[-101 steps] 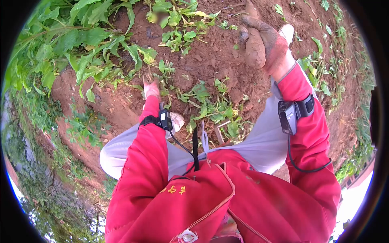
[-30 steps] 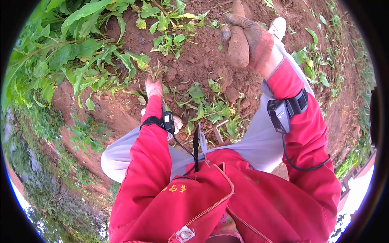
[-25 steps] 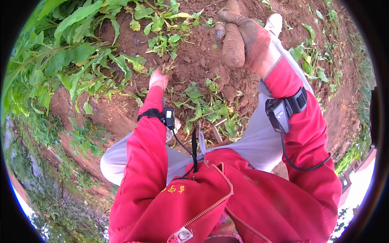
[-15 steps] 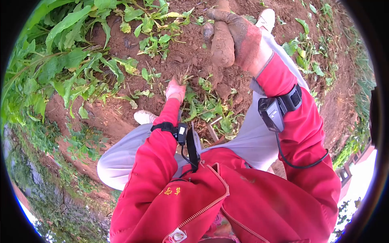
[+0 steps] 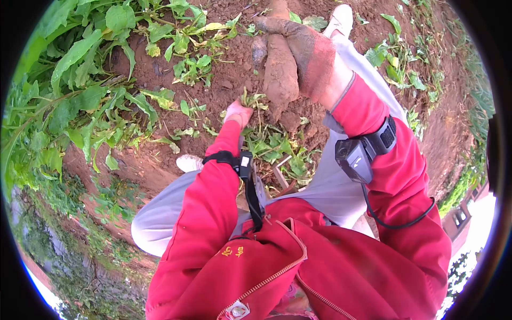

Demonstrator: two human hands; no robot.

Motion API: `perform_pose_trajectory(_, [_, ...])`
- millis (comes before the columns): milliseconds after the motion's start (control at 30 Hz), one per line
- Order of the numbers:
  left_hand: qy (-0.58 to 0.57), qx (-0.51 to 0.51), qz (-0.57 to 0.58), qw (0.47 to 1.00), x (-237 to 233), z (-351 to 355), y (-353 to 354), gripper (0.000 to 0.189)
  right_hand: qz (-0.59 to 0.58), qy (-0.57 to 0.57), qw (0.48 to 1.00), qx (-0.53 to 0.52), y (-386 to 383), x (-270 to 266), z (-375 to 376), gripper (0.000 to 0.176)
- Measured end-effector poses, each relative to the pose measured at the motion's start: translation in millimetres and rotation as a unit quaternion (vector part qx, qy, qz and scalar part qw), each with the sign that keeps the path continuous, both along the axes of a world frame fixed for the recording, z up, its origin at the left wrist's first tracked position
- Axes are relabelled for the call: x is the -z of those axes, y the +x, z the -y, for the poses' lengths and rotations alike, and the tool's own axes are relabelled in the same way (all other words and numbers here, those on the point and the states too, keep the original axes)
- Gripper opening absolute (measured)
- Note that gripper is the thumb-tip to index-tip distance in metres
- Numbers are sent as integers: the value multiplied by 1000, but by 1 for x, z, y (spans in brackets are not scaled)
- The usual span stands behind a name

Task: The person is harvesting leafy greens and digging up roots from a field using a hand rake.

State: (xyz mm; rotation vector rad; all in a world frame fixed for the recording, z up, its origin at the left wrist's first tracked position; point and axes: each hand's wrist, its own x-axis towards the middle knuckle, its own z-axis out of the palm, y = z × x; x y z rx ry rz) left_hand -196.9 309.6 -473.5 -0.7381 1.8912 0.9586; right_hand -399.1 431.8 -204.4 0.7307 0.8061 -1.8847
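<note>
Mud-caked handle, its rounded end toward the person's body, lies in the closed grip of the mud-covered right hand, over the brown soil. Near that end, the left hand pinches a small leafy sprig. Loose green leaves lie between the person's legs; taller leafy plants crowd the upper left.

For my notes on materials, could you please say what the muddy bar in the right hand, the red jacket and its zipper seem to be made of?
The muddy bar could be wood, but its dull, earth-caked surface hides this. The red jacket looks like matte synthetic or cotton cloth, from its folds. The zipper looks coppery and ridged, possibly metal or coloured plastic.
</note>
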Motion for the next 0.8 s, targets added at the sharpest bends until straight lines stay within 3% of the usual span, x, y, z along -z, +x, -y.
perform_pose_trajectory(33, [81,-84,-15,993,44,25,20,42,0,1,1000,-4,-1,0,1,26])
perform_pose_trajectory(67, [176,-194,-104,960,84,54,46,43,15,-24,999,-17,-4,1,-1,26])
perform_pose_trajectory(133, [89,-98,-68,989,39,75,32,45,47,-74,995,-41,-5,1,-6,25])
perform_pose_trajectory(167, [47,-49,-47,997,14,85,25,46,42,-46,998,-17,-2,0,-3,25])
perform_pose_trajectory(233, [33,-330,-36,943,-31,85,13,47,24,8,999,24,-1,-5,6,25])
perform_pose_trajectory(267, [150,-559,-47,814,-11,98,27,51,25,26,999,26,0,-10,7,25])
perform_pose_trajectory(300, [68,-399,-36,914,0,111,37,53,18,9,1000,23,0,-10,5,24])
perform_pose_trajectory(333, [-15,-225,-19,974,5,121,46,55,14,-7,1000,17,1,-7,2,24])
perform_pose_trajectory(367, [-97,-44,-3,994,12,126,53,57,6,-23,1000,8,0,-4,2,24])
perform_pose_trajectory(400, [-118,-28,-4,993,-16,123,44,61,11,-25,1000,13,-1,-1,5,23])
perform_pose_trajectory(500, [-60,-94,-153,982,1,119,50,61,5,-24,1000,-9,-3,-1,1,22])
perform_pose_trajectory(533, [-76,11,-149,986,-55,96,22,61,8,-10,1000,-9,-2,-4,1,21])
perform_pose_trajectory(567, [-62,81,-231,968,-65,85,16,64,11,5,1000,-9,0,-11,4,20])
perform_pose_trajectory(633, [-84,255,-170,948,-80,61,-5,66,20,6,1000,-8,0,-17,6,19])
perform_pose_trajectory(700, [-104,363,-178,909,-75,38,-14,64,36,-22,999,-1,1,-17,6,19])
perform_pose_trajectory(800, [-97,405,-117,902,-73,16,-15,64,89,-94,991,12,-2,-4,3,22])
